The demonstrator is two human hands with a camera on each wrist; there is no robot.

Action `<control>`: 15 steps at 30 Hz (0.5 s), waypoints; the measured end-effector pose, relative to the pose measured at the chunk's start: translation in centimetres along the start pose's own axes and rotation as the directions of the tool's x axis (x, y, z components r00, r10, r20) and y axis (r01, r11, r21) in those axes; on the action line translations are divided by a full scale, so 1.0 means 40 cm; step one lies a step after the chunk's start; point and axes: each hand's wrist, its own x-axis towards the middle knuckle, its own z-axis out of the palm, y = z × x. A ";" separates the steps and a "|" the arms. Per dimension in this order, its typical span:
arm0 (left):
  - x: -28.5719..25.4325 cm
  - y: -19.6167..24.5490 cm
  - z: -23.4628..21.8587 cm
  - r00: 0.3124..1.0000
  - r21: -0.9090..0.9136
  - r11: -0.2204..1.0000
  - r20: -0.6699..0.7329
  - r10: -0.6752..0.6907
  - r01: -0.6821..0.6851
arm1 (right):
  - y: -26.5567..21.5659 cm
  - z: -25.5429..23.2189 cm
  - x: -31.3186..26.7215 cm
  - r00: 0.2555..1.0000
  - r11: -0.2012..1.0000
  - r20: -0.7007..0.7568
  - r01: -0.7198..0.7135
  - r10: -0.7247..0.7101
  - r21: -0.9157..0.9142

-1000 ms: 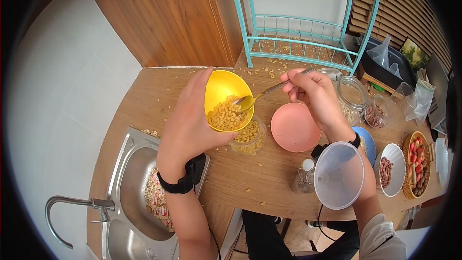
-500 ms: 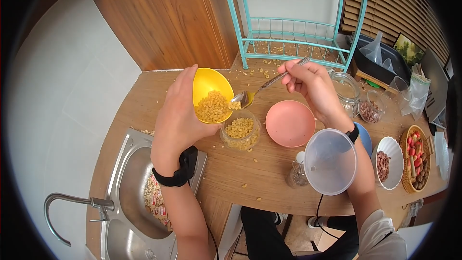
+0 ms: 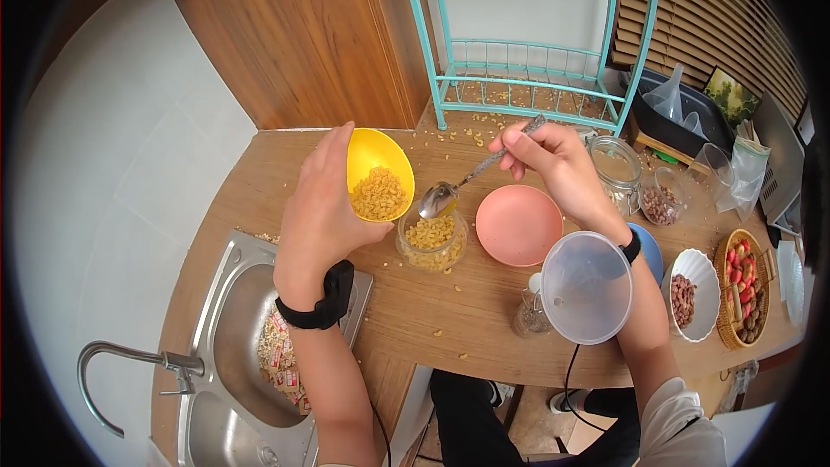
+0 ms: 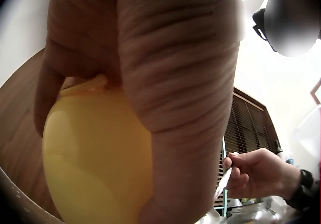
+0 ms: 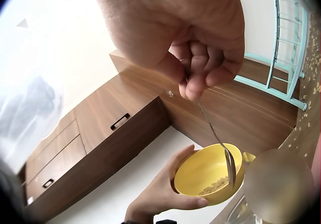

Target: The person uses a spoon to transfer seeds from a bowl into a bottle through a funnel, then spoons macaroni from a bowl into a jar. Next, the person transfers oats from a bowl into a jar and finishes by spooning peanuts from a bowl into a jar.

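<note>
My left hand (image 3: pixel 320 199) grips a yellow bowl (image 3: pixel 380 151) from its left side, tilting it to the right. Macaroni (image 3: pixel 378 195) lies in the lower part of the bowl. Under the bowl's right edge stands an open glass jar (image 3: pixel 432 261) of macaroni. Thumb and fingertips of my right hand (image 3: pixel 558 164) pinch a metal spoon (image 3: pixel 484 164) by its handle. The spoon's head hangs over the jar, just right of the bowl rim. In the right wrist view, the spoon (image 5: pixel 229 169) overlaps the rim of the yellow bowl (image 5: pixel 208 171).
A pink plate (image 3: pixel 519 225) sits right of the jar. A clear plastic vessel (image 3: pixel 588 287) overlaps the right forearm. Further right are a white bowl (image 3: pixel 705 294) and a wicker basket (image 3: pixel 735 337). A steel sink (image 3: pixel 233 337) lies left, a turquoise rack (image 3: pixel 536 104) behind.
The spoon has come out of the yellow bowl and over the jar. Macaroni at the bowl's lip half a second ago is gone from there, and the bowl holds less.
</note>
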 end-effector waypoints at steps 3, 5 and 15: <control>0.004 -0.003 0.003 0.999 -0.015 0.999 0.015 0.039 -0.039 | -0.009 0.003 -0.007 0.999 0.999 0.007 0.046 -0.046 -0.011; 0.005 -0.006 0.010 0.995 -0.056 0.995 0.035 0.089 -0.087 | -0.010 0.004 -0.009 0.997 0.997 0.005 0.079 -0.079 -0.002; 0.008 0.029 0.020 0.985 -0.133 0.981 0.076 0.153 -0.142 | 0.006 0.025 -0.012 0.984 0.980 0.036 0.172 -0.176 0.095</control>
